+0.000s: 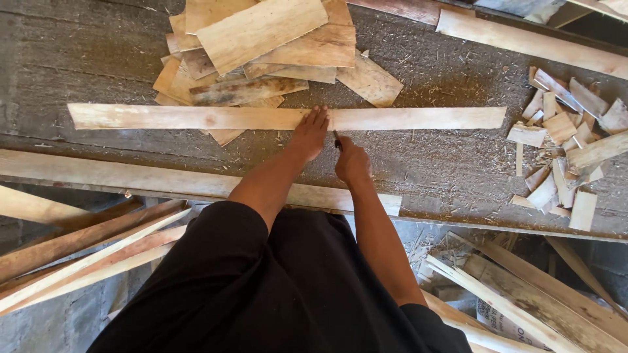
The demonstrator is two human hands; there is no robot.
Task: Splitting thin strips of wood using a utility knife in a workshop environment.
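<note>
We note the long thin wooden strip (196, 117) lying flat across the workbench (85, 59), running from 9 o'clock to 3 o'clock, just below the pile of flat offcuts (261, 46) at 12 o'clock. Left hand (309, 133): flat, fingers together and extended, pressing on the strip near its middle. Right hand (352, 161): closed around a small dark tool, likely a pencil (337, 140), its tip touching the strip's near edge just right of the left fingertips. A second heap of short scraps (562, 144) sits at 3 o'clock; sawdust covers the bench. Loose slats (91, 252) lean at 8 o'clock below the bench edge.

Handling, our judgement: the strip looks light, dry and stiff along its length but thin enough to flex or split. Rough-sawn, so not slippery; splinters likely. Best held near the middle, or by both ends when lifted.
</note>
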